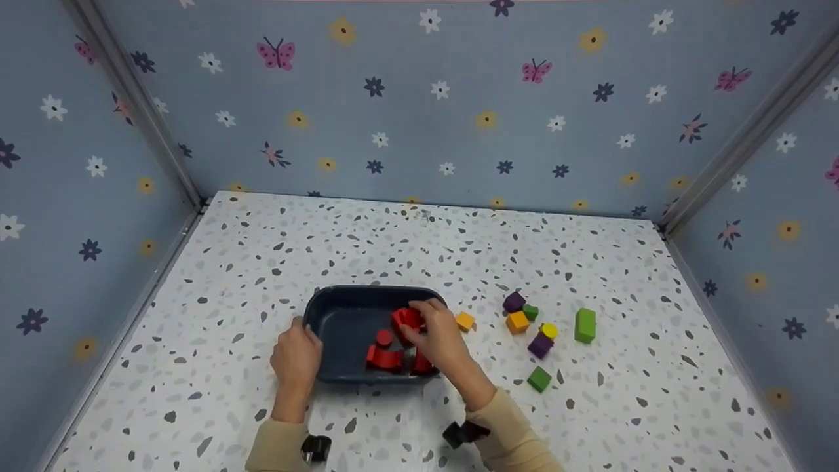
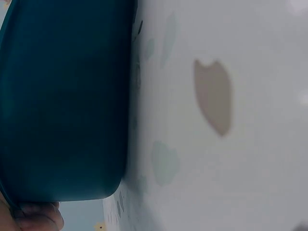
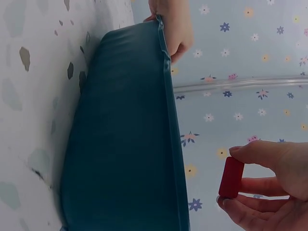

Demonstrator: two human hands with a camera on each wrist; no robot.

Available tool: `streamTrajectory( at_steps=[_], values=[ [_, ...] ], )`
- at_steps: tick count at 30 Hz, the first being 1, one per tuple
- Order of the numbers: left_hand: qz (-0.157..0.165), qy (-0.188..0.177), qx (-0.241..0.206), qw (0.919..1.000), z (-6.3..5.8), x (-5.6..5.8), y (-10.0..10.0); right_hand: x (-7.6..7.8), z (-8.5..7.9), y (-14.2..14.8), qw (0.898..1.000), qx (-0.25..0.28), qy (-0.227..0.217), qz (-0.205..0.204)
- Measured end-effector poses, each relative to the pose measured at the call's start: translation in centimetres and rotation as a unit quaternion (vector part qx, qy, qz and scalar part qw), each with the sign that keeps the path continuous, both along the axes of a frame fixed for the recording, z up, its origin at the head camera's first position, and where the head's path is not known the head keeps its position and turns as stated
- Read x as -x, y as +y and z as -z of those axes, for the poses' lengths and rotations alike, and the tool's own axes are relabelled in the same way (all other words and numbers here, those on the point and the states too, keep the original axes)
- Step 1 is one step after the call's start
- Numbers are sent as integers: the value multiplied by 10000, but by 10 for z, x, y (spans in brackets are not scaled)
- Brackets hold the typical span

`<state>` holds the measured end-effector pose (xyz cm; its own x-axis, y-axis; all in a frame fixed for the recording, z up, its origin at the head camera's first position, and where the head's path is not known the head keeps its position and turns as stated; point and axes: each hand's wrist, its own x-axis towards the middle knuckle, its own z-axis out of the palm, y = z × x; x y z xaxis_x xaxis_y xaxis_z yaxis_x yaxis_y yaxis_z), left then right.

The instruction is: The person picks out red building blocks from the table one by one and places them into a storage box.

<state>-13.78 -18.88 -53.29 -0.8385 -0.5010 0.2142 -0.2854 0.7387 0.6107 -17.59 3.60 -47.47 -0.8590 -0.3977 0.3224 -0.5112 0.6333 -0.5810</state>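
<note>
A dark blue plastic tub sits on the speckled table. My left hand grips its left rim; the right wrist view also shows this left hand at the rim. Over the tub's right side, my right hand pinches a red block between thumb and fingertips, above rim height. Inside the tub are a small red cylinder, a red block with a curved cut-out and another red piece, partly hidden by the right hand.
Right of the tub lie an orange block, another orange block, purple blocks, a yellow cylinder, a small green piece, a green cube and a light green block. Flowered walls enclose the table.
</note>
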Motion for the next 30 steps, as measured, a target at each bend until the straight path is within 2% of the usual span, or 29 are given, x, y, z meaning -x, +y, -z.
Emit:
streamTrajectory(
  at_steps=[9,16,22,30],
  values=[
    [-9,-24,-7,10000,0,1,0,-2,1,-18,9995,-41,235,-213],
    [-42,13,-32,10000,1,1,-1,-5,6,-33,9991,-85,53,-403],
    [-43,106,14,9999,1,1,0,-7,11,-43,9982,-293,224,-478],
    [-4,7,7,10000,1,1,-1,-8,15,-53,9963,-481,73,-711]
  ],
)
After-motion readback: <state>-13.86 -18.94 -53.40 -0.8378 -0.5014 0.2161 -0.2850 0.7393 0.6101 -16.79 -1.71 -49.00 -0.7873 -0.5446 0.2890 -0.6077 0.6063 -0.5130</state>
